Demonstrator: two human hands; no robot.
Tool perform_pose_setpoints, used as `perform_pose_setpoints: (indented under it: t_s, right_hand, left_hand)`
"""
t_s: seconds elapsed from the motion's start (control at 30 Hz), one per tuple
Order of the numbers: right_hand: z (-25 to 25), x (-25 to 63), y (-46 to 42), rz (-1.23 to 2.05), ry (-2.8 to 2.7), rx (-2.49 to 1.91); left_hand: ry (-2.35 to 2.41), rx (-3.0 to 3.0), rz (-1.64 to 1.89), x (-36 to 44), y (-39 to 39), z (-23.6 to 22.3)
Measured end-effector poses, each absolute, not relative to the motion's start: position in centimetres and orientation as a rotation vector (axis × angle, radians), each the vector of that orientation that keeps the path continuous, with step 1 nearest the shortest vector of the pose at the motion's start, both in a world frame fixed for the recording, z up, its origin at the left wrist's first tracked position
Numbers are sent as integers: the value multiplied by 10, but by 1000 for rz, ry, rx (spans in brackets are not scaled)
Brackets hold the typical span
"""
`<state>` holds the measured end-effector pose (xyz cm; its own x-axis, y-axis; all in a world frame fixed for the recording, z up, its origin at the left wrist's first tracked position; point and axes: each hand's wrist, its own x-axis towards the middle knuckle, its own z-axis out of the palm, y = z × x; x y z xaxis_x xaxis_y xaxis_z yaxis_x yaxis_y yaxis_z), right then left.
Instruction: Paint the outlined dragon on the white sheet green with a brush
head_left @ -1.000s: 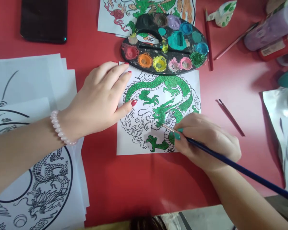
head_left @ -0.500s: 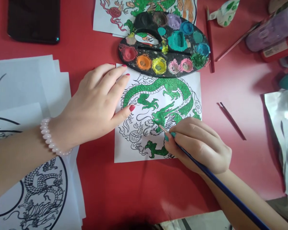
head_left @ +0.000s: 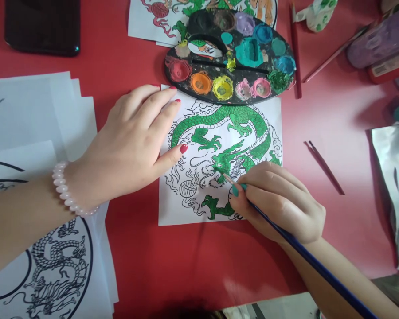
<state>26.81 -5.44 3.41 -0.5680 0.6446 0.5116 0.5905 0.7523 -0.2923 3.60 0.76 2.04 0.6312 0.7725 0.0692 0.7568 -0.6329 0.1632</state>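
Note:
A sheet with a dragon drawing (head_left: pixel 202 164) lies on the red table, the dragon's body mostly painted green and the flames and ball left white. My left hand (head_left: pixel 136 133) rests flat with fingers stretched out, its fingertips and thumb on the sheet's left side. In my right hand (head_left: pixel 282 201) is a long blue paintbrush (head_left: pixel 295 248), pinched between thumb and fingers close to the bristles. The brush tip is at the dragon's jaw. A black oval paint palette (head_left: pixel 232 57) with several coloured wells overlaps the sheet's top edge.
Another painted dragon sheet (head_left: pixel 149 22) lies under the palette. Papers with line drawings (head_left: pixel 60 266) are stacked at left, below a black phone (head_left: pixel 42 26). At right are a thin brush (head_left: pixel 326 168), a red brush (head_left: pixel 296 53), paint bottles (head_left: pixel 379 40) and a plastic-covered sheet (head_left: pixel 389 177).
The brush tip has moved very slightly along the dragon's jaw with my right hand. The view has shifted a little. My left hand stays in place on the sheet.

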Motion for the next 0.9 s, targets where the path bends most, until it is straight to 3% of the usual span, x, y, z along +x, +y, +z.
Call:
perform_pose_setpoints:
  t_s: [0.9]
  right_hand:
    - [35, 268, -54, 118, -2355, -938]
  left_hand:
    - [1288, 2718, 181, 34, 8, 20]
